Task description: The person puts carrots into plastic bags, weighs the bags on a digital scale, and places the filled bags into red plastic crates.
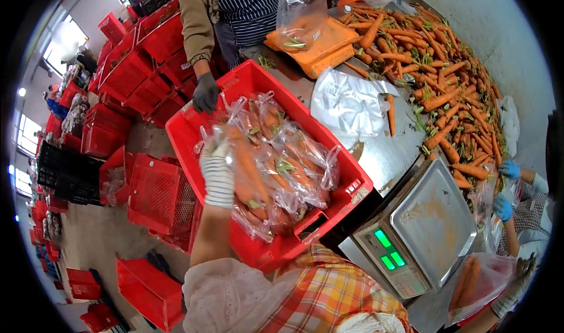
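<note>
My left hand [216,171], in a white striped glove, is over a red crate [346,207] and closed on a clear bag of carrots [248,168]; its fingertips are blurred. Several more bagged carrots [299,165] fill the crate around it. At the lower right, my right hand [516,289], in a similar striped glove with dark fingers, grips the top edge of another clear bag of carrots [470,286]. That bag is beside the weighing scale [435,209], whose green display is lit.
A co-worker's black-gloved hand [205,92] rests on the crate's far rim. Loose carrots [440,80] are heaped along the wall. An orange scale [320,48] and white plastic bags [349,104] lie on the metal table. Another person's blue-gloved hands [505,189] are at right. Red crates [161,195] stand left.
</note>
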Tool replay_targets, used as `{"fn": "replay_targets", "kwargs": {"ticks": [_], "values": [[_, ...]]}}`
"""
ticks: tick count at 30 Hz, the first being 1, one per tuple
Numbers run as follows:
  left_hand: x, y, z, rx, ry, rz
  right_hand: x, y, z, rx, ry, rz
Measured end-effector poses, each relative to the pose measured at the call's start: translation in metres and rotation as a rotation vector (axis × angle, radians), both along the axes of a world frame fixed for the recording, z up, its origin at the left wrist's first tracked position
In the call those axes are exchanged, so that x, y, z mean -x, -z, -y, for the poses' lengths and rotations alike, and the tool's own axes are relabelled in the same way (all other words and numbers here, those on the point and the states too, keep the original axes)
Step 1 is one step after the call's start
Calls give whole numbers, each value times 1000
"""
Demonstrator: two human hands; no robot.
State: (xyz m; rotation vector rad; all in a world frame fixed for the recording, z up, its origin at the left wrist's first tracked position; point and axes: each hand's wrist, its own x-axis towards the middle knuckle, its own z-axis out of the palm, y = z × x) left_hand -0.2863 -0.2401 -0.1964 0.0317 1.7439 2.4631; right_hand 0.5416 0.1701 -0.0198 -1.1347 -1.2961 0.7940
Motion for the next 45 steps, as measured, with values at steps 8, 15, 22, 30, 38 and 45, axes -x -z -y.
{"fn": "replay_targets", "kwargs": {"ticks": [8, 15, 22, 30, 38, 45], "values": [[-50, -3, -69, -179, 424, 200, 61, 12, -24, 101, -122, 123], [-77, -29, -107, -273, 817, 186, 470, 2, 146, -112, -323, 435], [-83, -57, -107, -46, 966, -262, 635, 143, 190, 834, -1028, 4], [137, 93, -44, 1423, 68, -552, 641, 163, 189, 301, -1135, 584], [155, 93, 68, 1965, 443, -79, 655, 146, 206, 525, -1286, 608], [150, 35, 91, 2097, 454, -108, 646, 148, 193, 533, -1222, 603]]}}
